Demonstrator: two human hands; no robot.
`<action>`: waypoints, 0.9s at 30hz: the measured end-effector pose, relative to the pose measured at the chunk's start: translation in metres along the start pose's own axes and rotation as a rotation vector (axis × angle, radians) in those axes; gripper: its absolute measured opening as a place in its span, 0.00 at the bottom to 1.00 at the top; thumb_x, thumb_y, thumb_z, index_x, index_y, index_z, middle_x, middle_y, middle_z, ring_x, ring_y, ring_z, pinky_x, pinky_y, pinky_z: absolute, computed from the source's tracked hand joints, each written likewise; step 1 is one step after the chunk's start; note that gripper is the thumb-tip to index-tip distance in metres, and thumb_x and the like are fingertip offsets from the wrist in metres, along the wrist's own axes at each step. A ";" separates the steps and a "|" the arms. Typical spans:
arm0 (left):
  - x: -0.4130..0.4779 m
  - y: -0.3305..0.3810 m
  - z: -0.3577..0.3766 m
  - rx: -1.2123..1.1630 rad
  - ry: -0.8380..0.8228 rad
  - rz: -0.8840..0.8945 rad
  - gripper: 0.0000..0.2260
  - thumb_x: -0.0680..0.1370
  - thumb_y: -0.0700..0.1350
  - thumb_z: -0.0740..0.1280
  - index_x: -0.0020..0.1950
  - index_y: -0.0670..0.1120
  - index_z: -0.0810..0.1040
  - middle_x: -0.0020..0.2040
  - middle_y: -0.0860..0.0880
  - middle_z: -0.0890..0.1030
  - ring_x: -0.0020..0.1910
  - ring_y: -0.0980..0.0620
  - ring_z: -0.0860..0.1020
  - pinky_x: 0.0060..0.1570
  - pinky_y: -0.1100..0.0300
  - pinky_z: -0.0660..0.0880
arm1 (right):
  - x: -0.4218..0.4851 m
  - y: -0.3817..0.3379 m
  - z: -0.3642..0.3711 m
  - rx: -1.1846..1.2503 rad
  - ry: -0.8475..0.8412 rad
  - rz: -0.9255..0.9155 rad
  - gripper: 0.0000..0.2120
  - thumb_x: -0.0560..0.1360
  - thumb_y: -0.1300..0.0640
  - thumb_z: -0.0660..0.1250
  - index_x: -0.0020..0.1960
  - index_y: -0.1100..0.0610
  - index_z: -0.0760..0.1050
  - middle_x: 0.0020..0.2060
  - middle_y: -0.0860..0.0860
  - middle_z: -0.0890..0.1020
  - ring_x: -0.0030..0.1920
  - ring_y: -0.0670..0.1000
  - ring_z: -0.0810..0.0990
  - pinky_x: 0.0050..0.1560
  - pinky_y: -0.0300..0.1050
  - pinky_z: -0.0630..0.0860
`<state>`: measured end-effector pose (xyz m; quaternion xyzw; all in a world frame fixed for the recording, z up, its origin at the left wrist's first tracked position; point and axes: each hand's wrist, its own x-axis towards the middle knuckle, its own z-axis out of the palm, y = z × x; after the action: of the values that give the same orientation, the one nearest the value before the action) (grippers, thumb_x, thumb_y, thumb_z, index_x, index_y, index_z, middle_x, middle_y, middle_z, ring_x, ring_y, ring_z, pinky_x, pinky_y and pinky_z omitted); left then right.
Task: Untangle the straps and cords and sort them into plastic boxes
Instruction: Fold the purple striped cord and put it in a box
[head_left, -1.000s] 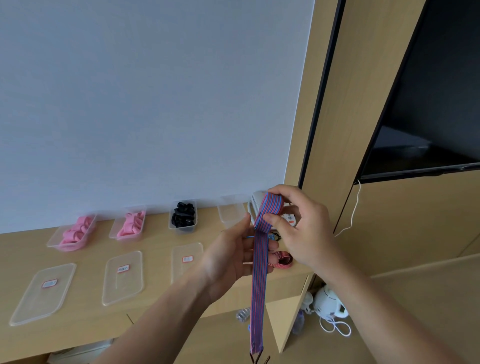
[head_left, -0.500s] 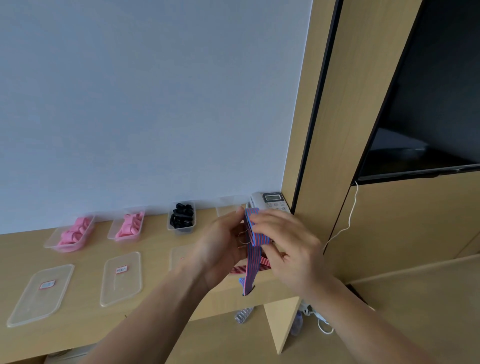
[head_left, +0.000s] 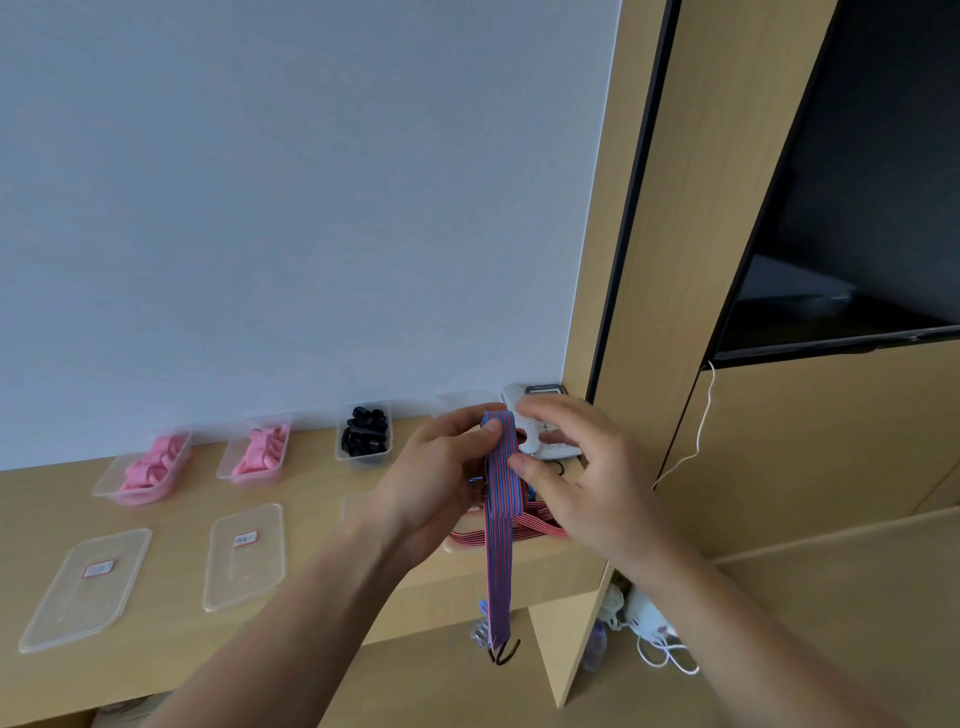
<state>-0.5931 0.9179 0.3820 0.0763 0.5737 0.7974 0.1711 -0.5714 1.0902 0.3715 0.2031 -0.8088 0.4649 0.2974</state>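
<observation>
The blue-and-red striped flat strap, pinched by the left hand, has been released by the opened right hand beside it, tail left uncoiled.

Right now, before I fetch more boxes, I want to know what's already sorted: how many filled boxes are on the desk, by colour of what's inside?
Boxes of pink straps: 2
Box of black pieces: 1
Total: 3 filled boxes
</observation>
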 end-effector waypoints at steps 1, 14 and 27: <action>-0.001 0.000 0.001 -0.016 0.014 -0.003 0.11 0.82 0.41 0.66 0.63 0.41 0.80 0.52 0.41 0.85 0.44 0.45 0.82 0.47 0.48 0.79 | 0.004 0.000 -0.003 0.034 -0.119 0.122 0.20 0.73 0.58 0.74 0.64 0.49 0.78 0.61 0.43 0.80 0.63 0.43 0.77 0.60 0.47 0.78; -0.013 -0.002 -0.002 0.097 -0.037 -0.058 0.25 0.78 0.56 0.69 0.65 0.37 0.79 0.54 0.38 0.85 0.53 0.39 0.84 0.58 0.42 0.79 | 0.029 -0.009 -0.011 0.377 -0.198 0.295 0.24 0.67 0.73 0.75 0.57 0.53 0.78 0.52 0.53 0.85 0.52 0.52 0.84 0.55 0.47 0.80; -0.008 -0.016 0.007 -0.122 0.012 -0.200 0.27 0.74 0.62 0.65 0.54 0.39 0.85 0.51 0.36 0.86 0.48 0.40 0.85 0.49 0.47 0.83 | 0.021 -0.004 0.003 -0.052 0.045 -0.162 0.24 0.65 0.73 0.73 0.59 0.57 0.79 0.54 0.47 0.80 0.57 0.45 0.80 0.60 0.38 0.75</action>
<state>-0.5803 0.9254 0.3696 0.0032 0.5297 0.8103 0.2507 -0.5851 1.0842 0.3869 0.2496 -0.7946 0.4225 0.3575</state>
